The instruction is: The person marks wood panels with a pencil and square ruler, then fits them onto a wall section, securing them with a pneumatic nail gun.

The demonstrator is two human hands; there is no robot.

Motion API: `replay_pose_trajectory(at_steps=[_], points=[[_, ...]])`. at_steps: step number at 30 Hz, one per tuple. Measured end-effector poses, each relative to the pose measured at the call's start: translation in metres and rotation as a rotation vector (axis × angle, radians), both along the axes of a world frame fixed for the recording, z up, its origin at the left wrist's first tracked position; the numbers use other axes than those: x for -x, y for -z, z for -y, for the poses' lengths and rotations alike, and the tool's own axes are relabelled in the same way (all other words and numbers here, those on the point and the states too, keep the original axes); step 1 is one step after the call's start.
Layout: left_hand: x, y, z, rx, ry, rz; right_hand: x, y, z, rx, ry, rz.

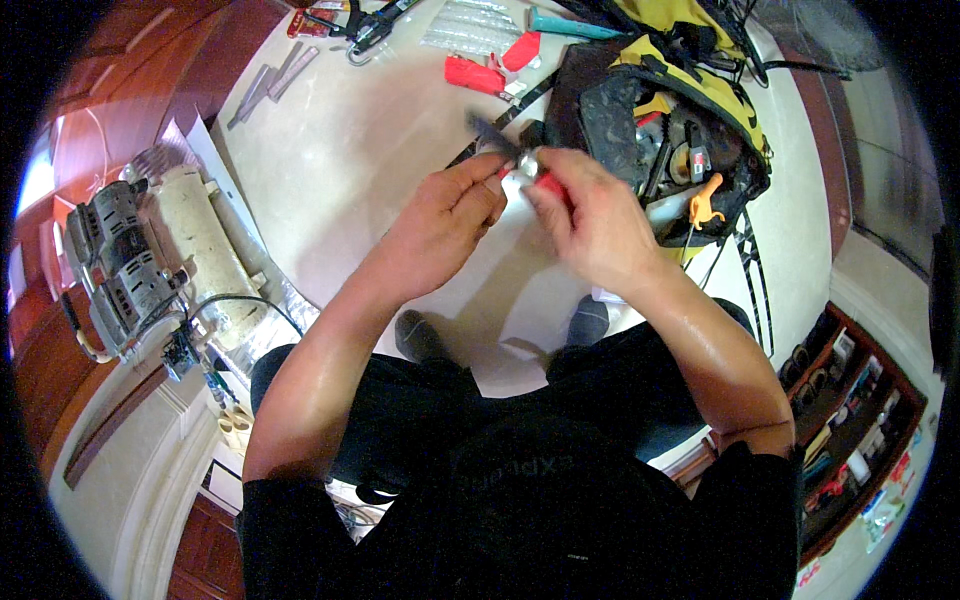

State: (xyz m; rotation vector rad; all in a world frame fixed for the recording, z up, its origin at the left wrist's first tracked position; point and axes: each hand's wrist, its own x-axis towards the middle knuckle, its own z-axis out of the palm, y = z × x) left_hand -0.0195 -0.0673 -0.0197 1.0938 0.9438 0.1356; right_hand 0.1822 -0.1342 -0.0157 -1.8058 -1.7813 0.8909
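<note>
Tool [527, 161], blurred and showing dark, silver and red parts, is sitting between the 2 hands above the pale floor [345, 115]. The left hand [440, 220] is pinching it; the right hand [605, 215] is gripping its red part. Beyond, 2 red pieces [475, 75] are lying near a yellow-and-black bag [655, 57], which is holding an orange implement [706, 203]. Farther left, a grey machine [112, 268] is standing beside a beige cylinder [205, 250].

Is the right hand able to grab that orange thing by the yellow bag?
Probably yes: the orange thing sits at the open bag's near edge, and nothing seems to block it. The right hand holds a red thing, though, so might need freeing first.
</note>
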Motion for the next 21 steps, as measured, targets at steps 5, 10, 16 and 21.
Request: replay_pose_trajectory(at_steps=[5, 10, 16, 21], points=[[-0.002, -0.002, 0.009, 0.023, -0.146, 0.128, -0.007, 0.001, -0.003, -0.024, -0.003, -0.024], [-0.002, 0.005, 0.006, -0.033, -0.066, 0.093, 0.001, -0.002, 0.002, 0.005, -0.106, -0.067], [-0.001, 0.001, 0.007, -0.053, -0.032, 0.044, -0.002, 0.005, -0.001, -0.004, 0.054, 0.029], [-0.003, -0.004, 0.007, -0.051, -0.052, 0.058, 0.001, 0.001, 0.003, -0.030, -0.050, -0.037]])
